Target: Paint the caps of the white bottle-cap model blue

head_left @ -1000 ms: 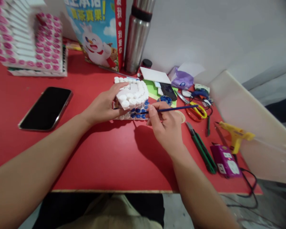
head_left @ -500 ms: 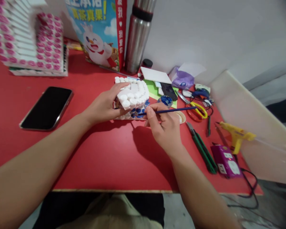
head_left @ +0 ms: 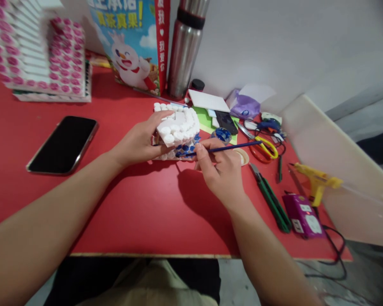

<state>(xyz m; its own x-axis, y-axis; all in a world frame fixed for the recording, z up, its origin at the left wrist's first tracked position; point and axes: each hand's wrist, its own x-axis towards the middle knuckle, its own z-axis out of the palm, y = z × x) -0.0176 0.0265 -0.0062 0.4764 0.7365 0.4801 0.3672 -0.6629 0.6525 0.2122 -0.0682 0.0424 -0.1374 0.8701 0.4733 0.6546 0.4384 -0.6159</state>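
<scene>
A small model house [head_left: 180, 127], its top covered in white knobs, sits on the red table. Blue and white dots cover its near side. My left hand [head_left: 143, 138] is closed around the model's left side, fingers on top and thumb along the front. Between the thumb and fingers of my right hand [head_left: 218, 170] is a thin dark blue paintbrush [head_left: 232, 147], its tip at the lower front among the dots. A small pot of blue paint [head_left: 222, 134] stands just behind my right hand, and a pale round lid [head_left: 242, 157] lies beside it.
To the right lie yellow-handled scissors [head_left: 263, 148], a green utility knife [head_left: 271, 197], a yellow glue gun [head_left: 317, 178] and a purple power box [head_left: 303, 214]. A phone [head_left: 64, 144] rests at left. Behind stand a steel flask [head_left: 185, 55], a printed bag [head_left: 130, 51] and a pink-dotted model [head_left: 64, 76].
The brush has shifted very slightly, its tip still at the model's lower front. My left hand and the model stay in place.
</scene>
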